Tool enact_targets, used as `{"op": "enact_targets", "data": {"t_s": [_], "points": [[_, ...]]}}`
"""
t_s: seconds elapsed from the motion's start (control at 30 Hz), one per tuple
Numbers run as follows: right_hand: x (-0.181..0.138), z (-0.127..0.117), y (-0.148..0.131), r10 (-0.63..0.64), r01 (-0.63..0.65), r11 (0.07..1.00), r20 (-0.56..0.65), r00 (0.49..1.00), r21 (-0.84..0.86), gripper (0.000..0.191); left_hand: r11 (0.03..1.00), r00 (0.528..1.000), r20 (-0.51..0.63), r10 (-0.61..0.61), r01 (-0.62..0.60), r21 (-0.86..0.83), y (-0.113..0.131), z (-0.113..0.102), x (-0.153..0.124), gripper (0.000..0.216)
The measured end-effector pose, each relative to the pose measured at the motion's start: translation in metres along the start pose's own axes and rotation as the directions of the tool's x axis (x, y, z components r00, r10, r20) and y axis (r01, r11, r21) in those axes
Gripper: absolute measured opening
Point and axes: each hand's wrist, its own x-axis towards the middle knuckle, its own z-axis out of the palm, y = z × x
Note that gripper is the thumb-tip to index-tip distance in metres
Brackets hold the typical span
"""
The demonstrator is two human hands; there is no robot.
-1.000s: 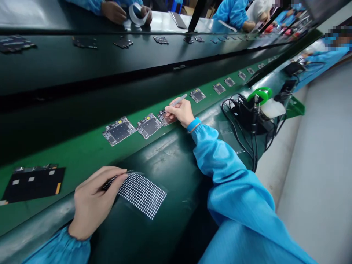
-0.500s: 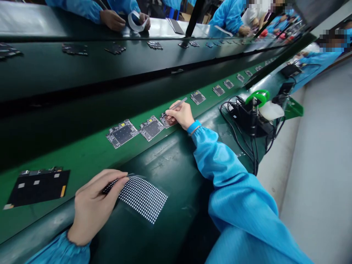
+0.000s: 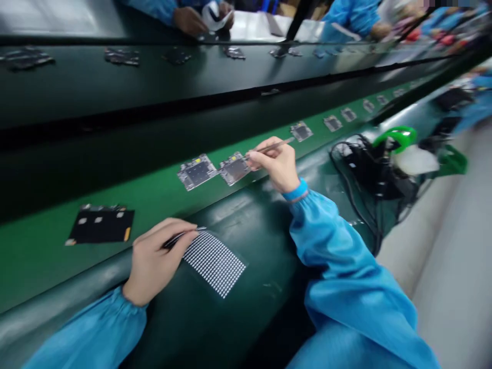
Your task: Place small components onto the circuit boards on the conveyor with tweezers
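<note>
My left hand (image 3: 163, 256) pinches the upper left edge of a clear sheet (image 3: 217, 264) covered in rows of small white round stickers. The sheet lies over the dark green surface at the front edge, and its gripped part is hidden by the fingers. My right hand (image 3: 274, 161) is closed on tweezers (image 3: 274, 146), held like a pen, with the shaft slanting up to the right. Its fingertips are at the right edge of a circuit board (image 3: 233, 169); the tweezer tip cannot be made out. Another circuit board (image 3: 197, 171) lies just left of that one.
A black-covered board (image 3: 102, 225) with pale squares lies left on the green belt (image 3: 154, 197). More boards (image 3: 301, 131) continue to the right. Cables (image 3: 346, 189) and a green tape roll (image 3: 395, 138) stand at right. Opposite, a co-worker's hands (image 3: 192, 21) hold a white strip.
The whole view has shifted, so boards and hands appear further right and slightly higher. Both hands keep their holds, and the right fingertips sit a little closer to the neighbouring board.
</note>
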Motion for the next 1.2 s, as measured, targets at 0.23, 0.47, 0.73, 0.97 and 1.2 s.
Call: {"op": "enact_targets", "data": {"t_s": [0.23,0.47,0.73,0.97,1.2], "points": [[-0.093,0.059,-0.041,0.098,-0.152,0.983,0.419,0.903,0.098,0.026,0.999,1.0,-0.012,0.0,0.0,-0.042,0.007,0.003,0.009,0.009],[-0.099,0.059,-0.033,0.124,-0.139,0.99,0.409,0.904,0.007,0.022,0.997,0.999,-0.021,0.028,-0.03,-0.074,0.004,0.005,0.008,0.007],[-0.099,0.059,-0.03,0.117,-0.112,0.993,0.417,0.901,-0.035,0.02,0.996,0.999,-0.012,0.038,-0.039,-0.079,0.005,0.004,0.007,0.01],[-0.096,0.059,-0.029,0.132,-0.126,0.991,0.428,0.894,-0.042,0.021,0.995,0.998,-0.008,0.063,-0.063,-0.071,0.003,0.004,0.006,0.007],[-0.102,0.063,-0.036,0.15,-0.167,0.986,0.422,0.894,0.002,0.025,0.997,0.999,0.002,0.035,-0.035,-0.067,0.005,0.003,0.008,0.011]]}}
